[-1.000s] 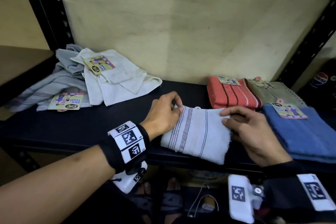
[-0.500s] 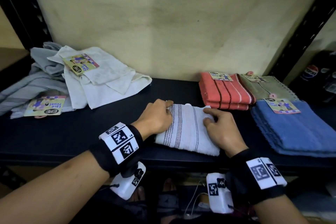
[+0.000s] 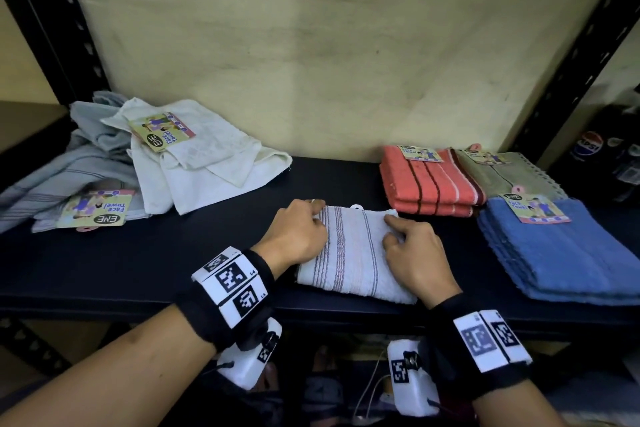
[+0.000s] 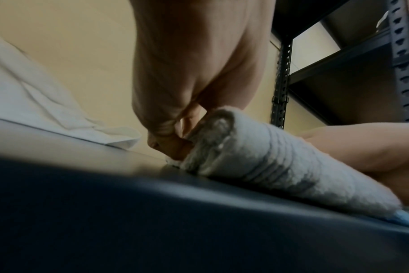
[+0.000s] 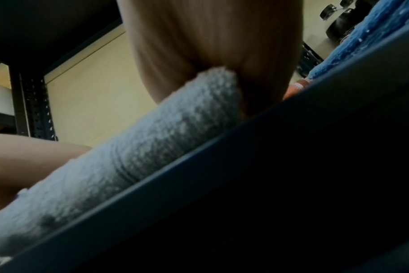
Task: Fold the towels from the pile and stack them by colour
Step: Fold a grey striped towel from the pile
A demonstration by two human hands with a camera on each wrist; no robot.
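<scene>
A folded white towel with thin dark stripes (image 3: 353, 253) lies near the front edge of the dark shelf (image 3: 207, 253). My left hand (image 3: 313, 218) holds its left far corner, and in the left wrist view the thumb and fingers pinch the towel's (image 4: 280, 162) rolled edge. My right hand (image 3: 394, 232) grips the right side with bent fingers on top. The right wrist view shows only the palm above the towel's (image 5: 140, 147) end. An unfolded pile sits at the back left: a white towel (image 3: 207, 163) and grey towels (image 3: 69, 177).
At the right stand folded stacks: coral striped (image 3: 429, 187), olive (image 3: 512, 173) behind it, and blue (image 3: 561, 253) at the front. Black shelf posts (image 3: 588, 55) rise on both sides. Bottles (image 3: 585, 146) stand beyond the right post. The wall is close behind.
My right hand has moved in from the towel's right edge onto its top. My left hand has slid down along the left edge. The towel now looks narrower and neater.
</scene>
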